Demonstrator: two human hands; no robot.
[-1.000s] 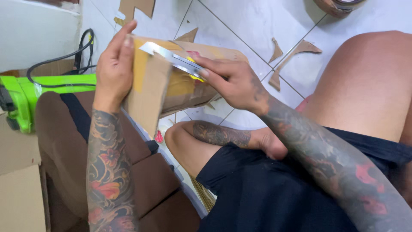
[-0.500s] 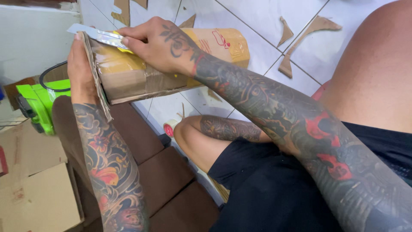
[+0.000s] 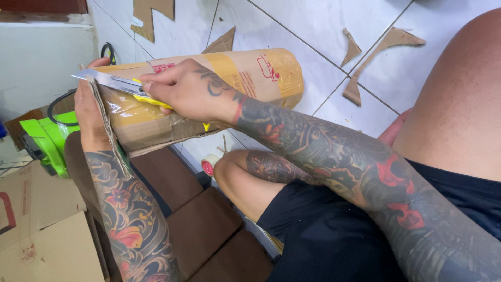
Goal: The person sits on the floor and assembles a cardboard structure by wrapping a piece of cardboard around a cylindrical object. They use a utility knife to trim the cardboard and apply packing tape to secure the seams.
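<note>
1. The largest thing in hand is one rolled, tape-wrapped cardboard piece (image 3: 209, 94). It lies between the two hands, its far end reaching away past the right hand over the tiled floor (image 3: 323, 31).
2. One cut looks to be under way at the roll's near end: a thin cardboard strip (image 3: 107, 130) already hangs loose there, just beside the left hand, while the rest of the roll seems uncut, so most of the trimming appears left to do.
3. The left hand (image 3: 90, 117) is wrapped around the roll's near end from below, fingers curled and closed on it to steady it.
4. The right hand (image 3: 182, 91) lies on top of the roll, closed tight around one yellow-handled utility knife (image 3: 112, 83); the bare blade points past the fingertips toward the left hand and rests against the roll's edge.
5. About five flat cardboard offcuts (image 3: 391, 42) lie on the tiles well beyond the right hand.
6. One green power tool (image 3: 44, 141) sits just outside the left hand, with a black cable near it.
7. One small roll of tape (image 3: 210, 164) shows below the right wrist, partly hidden.
</note>
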